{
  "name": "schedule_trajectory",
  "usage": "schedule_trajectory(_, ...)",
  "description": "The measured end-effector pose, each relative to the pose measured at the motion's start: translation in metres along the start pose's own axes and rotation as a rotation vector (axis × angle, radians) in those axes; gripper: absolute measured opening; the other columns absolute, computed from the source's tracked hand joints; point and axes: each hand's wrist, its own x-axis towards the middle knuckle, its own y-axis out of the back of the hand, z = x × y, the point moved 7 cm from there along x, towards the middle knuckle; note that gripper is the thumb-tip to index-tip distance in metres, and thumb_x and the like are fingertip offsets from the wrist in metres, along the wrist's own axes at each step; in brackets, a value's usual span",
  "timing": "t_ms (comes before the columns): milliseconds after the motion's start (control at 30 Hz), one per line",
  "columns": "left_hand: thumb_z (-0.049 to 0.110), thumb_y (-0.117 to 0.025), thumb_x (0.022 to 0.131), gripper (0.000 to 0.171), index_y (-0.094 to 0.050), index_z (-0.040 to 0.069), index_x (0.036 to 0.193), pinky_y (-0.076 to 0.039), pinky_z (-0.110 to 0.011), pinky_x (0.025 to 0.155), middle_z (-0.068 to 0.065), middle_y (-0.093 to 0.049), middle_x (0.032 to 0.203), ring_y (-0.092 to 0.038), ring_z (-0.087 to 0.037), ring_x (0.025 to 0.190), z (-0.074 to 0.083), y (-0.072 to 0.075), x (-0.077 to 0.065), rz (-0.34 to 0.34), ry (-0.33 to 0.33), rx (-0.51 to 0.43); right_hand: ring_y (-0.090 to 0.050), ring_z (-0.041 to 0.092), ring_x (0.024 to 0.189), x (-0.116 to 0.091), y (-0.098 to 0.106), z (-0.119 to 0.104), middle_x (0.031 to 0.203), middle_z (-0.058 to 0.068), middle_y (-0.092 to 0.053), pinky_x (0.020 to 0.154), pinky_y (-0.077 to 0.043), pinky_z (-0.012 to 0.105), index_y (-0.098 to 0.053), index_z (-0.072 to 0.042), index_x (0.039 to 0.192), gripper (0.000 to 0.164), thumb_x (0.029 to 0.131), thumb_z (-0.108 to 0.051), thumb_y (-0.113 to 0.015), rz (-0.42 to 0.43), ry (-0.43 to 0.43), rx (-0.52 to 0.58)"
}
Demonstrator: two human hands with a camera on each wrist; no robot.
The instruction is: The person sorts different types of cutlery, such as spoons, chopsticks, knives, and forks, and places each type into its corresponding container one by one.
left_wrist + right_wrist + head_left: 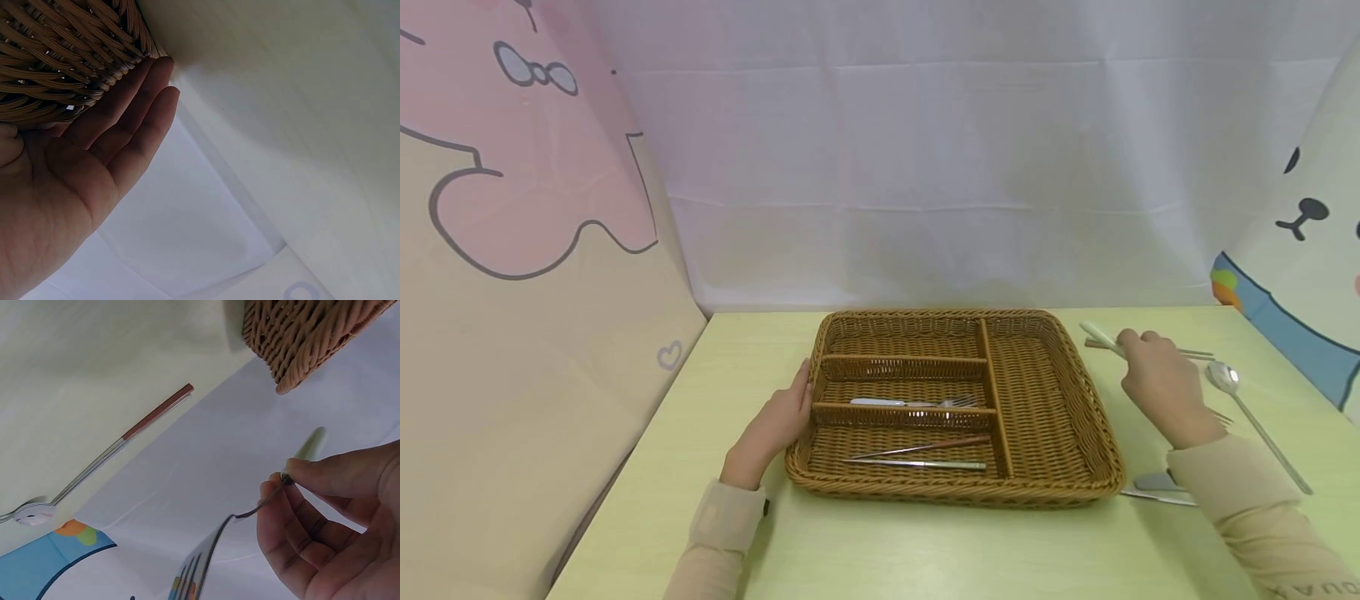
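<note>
My right hand (1161,387) pinches a fork (215,540) between thumb and fingertips, above the table right of the wicker basket (1052,492). The fork's pale green handle (1101,338) points up and left in the head view; its tines hang down in the right wrist view. With fairly straight fingers, my left hand (778,425) touches the basket's left side. The palm shows in the left wrist view (69,194). Inside the basket, a white-handled utensil (876,402) and a fork (958,402) lie in the middle left compartment. Thin metal sticks (917,463) with coloured ends lie in the front one.
Brown-ended metal chopsticks (156,419) lie behind my right hand. A long-handled spoon (1225,377) lies to its right. Flat metal utensils (1157,483) by the basket's front right corner are partly hidden by my sleeve. A white curtain (925,208) hangs behind the table.
</note>
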Motion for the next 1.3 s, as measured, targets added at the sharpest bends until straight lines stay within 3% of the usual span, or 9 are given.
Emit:
schedule_trajectory(367, 0.018, -0.025, 0.102, 0.051, -0.004, 0.000, 0.145, -0.036, -0.028, 0.039, -0.001, -0.041, 0.049, -0.030, -0.010, 0.035, -0.002, -0.001, 0.000, 0.005, -0.007, -0.002, -0.045, 0.031, 0.055, 0.003, 0.006, -0.040, 0.067, 0.020, -0.047, 0.035, -0.039, 0.041, -0.050, 0.008, 0.091, 0.026, 0.067, 0.016, -0.053, 0.039, 0.087, -0.036)
schedule_trajectory(567, 0.017, -0.025, 0.101, 0.052, -0.004, 0.001, 0.145, -0.037, -0.029, 0.040, -0.002, -0.042, 0.050, -0.031, -0.010, 0.036, -0.003, -0.002, 0.000, 0.007, -0.006, 0.001, -0.045, 0.032, 0.059, 0.004, 0.005, -0.058, 0.071, 0.021, -0.048, 0.036, -0.040, 0.039, -0.051, 0.009, 0.097, 0.027, 0.070, 0.016, -0.055, 0.030, 0.131, -0.051)
schedule_trajectory(833, 0.018, -0.025, 0.102, 0.051, -0.004, 0.001, 0.146, -0.037, -0.029, 0.040, -0.002, -0.042, 0.050, -0.031, -0.010, 0.035, -0.002, -0.001, 0.000, 0.010, -0.006, 0.004, -0.046, 0.031, 0.057, 0.006, 0.004, -0.081, 0.068, 0.018, -0.049, 0.036, -0.043, 0.041, -0.054, 0.007, 0.097, 0.022, 0.076, 0.009, -0.059, 0.092, 0.189, -0.063)
schedule_trajectory(1133, 0.019, -0.024, 0.101, 0.052, -0.004, 0.001, 0.146, -0.034, -0.027, 0.038, 0.001, -0.038, 0.047, -0.029, -0.010, 0.034, -0.003, -0.003, 0.001, 0.003, 0.003, -0.006, -0.053, 0.036, 0.070, 0.006, -0.003, -0.104, 0.083, 0.023, -0.057, 0.044, -0.049, 0.043, -0.055, 0.005, 0.101, 0.031, 0.072, 0.017, -0.056, 0.071, 0.246, -0.072)
schedule_trajectory(1300, 0.019, -0.024, 0.101, 0.052, -0.004, 0.001, 0.145, -0.034, -0.027, 0.039, 0.001, -0.037, 0.046, -0.028, -0.010, 0.035, -0.003, -0.002, 0.001, 0.007, 0.004, -0.006, -0.053, 0.033, 0.070, 0.007, -0.004, -0.117, 0.080, 0.020, -0.057, 0.045, -0.049, 0.041, -0.057, 0.003, 0.099, 0.027, 0.074, 0.015, -0.058, 0.098, 0.294, -0.076)
